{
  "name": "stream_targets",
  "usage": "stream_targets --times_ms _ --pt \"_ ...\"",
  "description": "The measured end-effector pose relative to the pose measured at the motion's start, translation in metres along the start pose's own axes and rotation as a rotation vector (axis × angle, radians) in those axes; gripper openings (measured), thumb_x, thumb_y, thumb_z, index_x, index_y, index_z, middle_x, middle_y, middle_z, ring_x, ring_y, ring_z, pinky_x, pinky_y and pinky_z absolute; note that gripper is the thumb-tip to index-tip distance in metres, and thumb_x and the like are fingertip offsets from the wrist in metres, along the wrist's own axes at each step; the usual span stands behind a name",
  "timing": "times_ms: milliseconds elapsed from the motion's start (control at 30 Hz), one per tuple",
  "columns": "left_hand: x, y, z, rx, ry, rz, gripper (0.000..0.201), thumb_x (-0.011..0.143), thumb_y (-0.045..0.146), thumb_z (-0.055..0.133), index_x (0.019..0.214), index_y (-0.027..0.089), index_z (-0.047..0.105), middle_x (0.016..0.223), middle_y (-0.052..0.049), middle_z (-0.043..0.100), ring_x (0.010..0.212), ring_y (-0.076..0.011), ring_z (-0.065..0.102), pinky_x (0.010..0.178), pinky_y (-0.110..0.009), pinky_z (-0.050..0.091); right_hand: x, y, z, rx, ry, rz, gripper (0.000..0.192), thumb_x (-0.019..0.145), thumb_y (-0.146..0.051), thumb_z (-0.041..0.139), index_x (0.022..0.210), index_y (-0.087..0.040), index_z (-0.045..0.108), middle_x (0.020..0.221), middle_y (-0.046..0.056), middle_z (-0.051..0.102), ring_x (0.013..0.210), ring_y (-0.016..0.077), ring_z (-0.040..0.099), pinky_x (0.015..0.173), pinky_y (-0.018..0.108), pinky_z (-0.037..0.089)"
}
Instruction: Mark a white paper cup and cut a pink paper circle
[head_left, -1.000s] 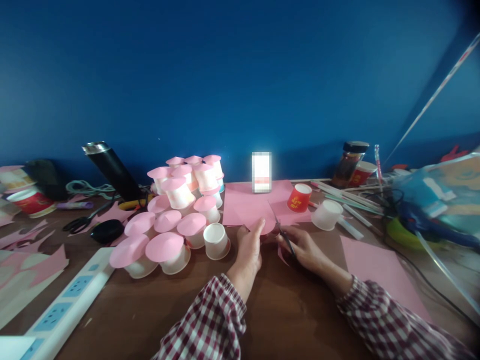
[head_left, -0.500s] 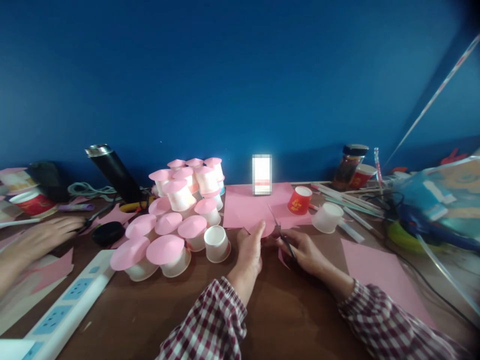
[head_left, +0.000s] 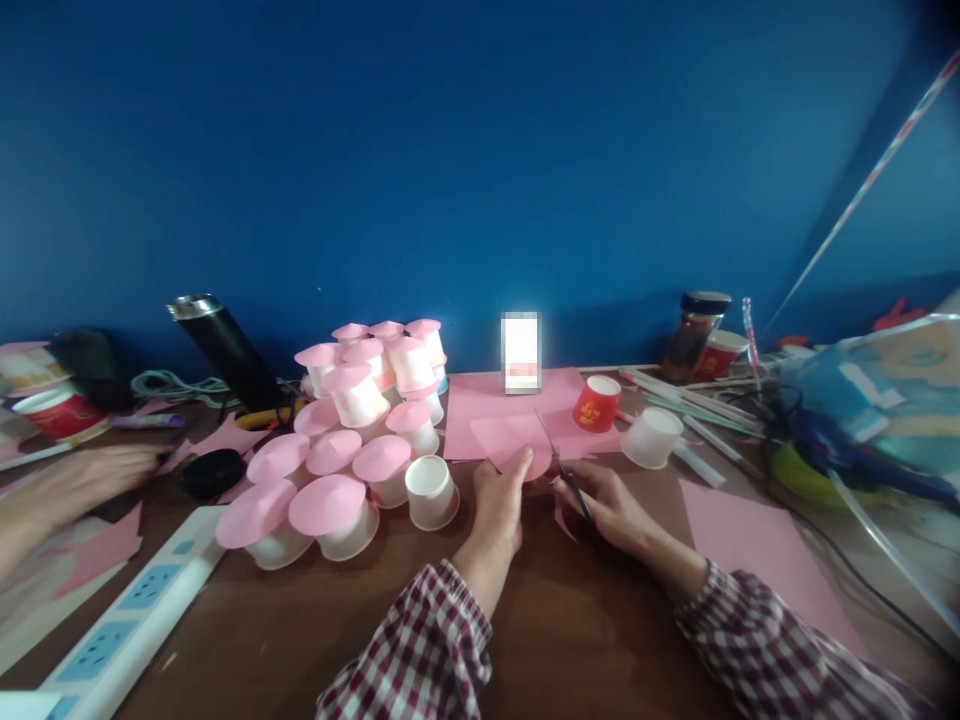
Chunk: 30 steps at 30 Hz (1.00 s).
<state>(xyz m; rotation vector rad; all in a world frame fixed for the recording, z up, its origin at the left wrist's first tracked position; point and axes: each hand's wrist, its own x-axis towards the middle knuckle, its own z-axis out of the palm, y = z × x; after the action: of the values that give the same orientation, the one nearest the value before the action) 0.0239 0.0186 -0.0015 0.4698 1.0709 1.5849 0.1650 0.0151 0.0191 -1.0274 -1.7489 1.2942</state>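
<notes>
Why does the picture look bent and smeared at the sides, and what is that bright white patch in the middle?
Head view: wide-lens distortion tilts the black metal flask; another person's hand and the blue clutter at far right are blurred; the glowing white rectangle is pixelated; the left hand and right hand, holding the scissors, look fairly sharp.

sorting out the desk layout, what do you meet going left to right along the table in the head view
Another person's hand → white power strip → pink-topped cups → plain white cup → left hand → scissors in the right hand → overturned white cup → pink sheet
</notes>
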Motion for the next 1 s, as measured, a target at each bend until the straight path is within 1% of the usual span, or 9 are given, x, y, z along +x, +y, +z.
stream_targets --times_ms 200,333,400,500,767,900,1000 --pt "-0.0004 0.0009 0.0010 0.008 -0.034 0.016 0.046 0.057 0.034 0.081 0.093 0.010 0.063 0.080 -0.010 0.070 0.078 -0.0214 0.067 0.072 -0.032 0.052 0.0006 0.0028 -0.0016 -0.048 0.012 -0.010 0.044 0.082 -0.052 0.056 0.101 -0.013 0.064 0.055 0.000 0.057 0.050 0.0142 0.054 0.043 0.023 0.041" --pt "0.0004 0.0002 0.0006 0.022 -0.048 0.031 0.045 0.061 0.035 0.079 0.095 0.010 0.062 0.087 -0.012 0.070 0.082 -0.0211 0.067 0.073 -0.030 0.052 0.0007 0.0055 -0.0027 -0.062 0.024 -0.011 0.043 0.081 -0.050 0.058 0.101 -0.013 0.064 0.060 0.002 0.059 0.052 0.0138 0.053 0.045 0.023 0.040" --pt "0.0003 0.0008 0.0010 0.015 -0.066 0.033 0.044 0.062 0.035 0.078 0.095 0.010 0.063 0.090 -0.012 0.070 0.083 -0.0207 0.067 0.075 -0.031 0.052 0.0006 0.0068 -0.0030 -0.062 0.032 -0.016 0.041 0.082 -0.047 0.059 0.102 -0.012 0.064 0.065 0.003 0.061 0.054 0.0127 0.052 0.047 0.022 0.040" --pt "0.0001 0.0015 0.0015 0.000 -0.069 0.025 0.044 0.060 0.035 0.079 0.094 0.010 0.064 0.089 -0.012 0.070 0.082 -0.0207 0.067 0.076 -0.032 0.052 0.0005 0.0081 -0.0030 -0.063 0.039 -0.022 0.039 0.082 -0.045 0.060 0.102 -0.012 0.064 0.070 0.003 0.061 0.054 0.0110 0.050 0.049 0.022 0.039" --pt "0.0010 0.0001 0.0008 0.032 -0.073 0.029 0.043 0.063 0.037 0.077 0.095 0.011 0.064 0.091 -0.012 0.070 0.080 -0.0191 0.067 0.072 -0.030 0.051 0.0000 0.0067 -0.0023 -0.083 0.032 -0.004 0.038 0.083 -0.045 0.057 0.102 -0.012 0.064 0.059 0.000 0.057 0.048 0.0106 0.047 0.045 0.021 0.037" --pt "0.0007 0.0014 0.0022 0.026 -0.092 0.041 0.044 0.063 0.038 0.077 0.094 0.009 0.064 0.089 -0.012 0.070 0.080 -0.0198 0.066 0.074 -0.031 0.051 0.0005 0.0073 -0.0031 -0.103 0.048 -0.018 0.037 0.082 -0.042 0.059 0.102 -0.011 0.064 0.063 0.001 0.058 0.052 0.0103 0.048 0.047 0.021 0.037" --pt "0.0010 0.0012 0.0023 0.028 -0.059 0.024 0.044 0.062 0.038 0.078 0.093 0.010 0.063 0.088 -0.012 0.069 0.079 -0.0203 0.066 0.072 -0.031 0.051 0.0013 0.0082 -0.0036 -0.119 0.050 -0.025 0.037 0.082 -0.041 0.060 0.103 -0.011 0.065 0.067 0.002 0.061 0.054 0.0106 0.049 0.050 0.022 0.039"
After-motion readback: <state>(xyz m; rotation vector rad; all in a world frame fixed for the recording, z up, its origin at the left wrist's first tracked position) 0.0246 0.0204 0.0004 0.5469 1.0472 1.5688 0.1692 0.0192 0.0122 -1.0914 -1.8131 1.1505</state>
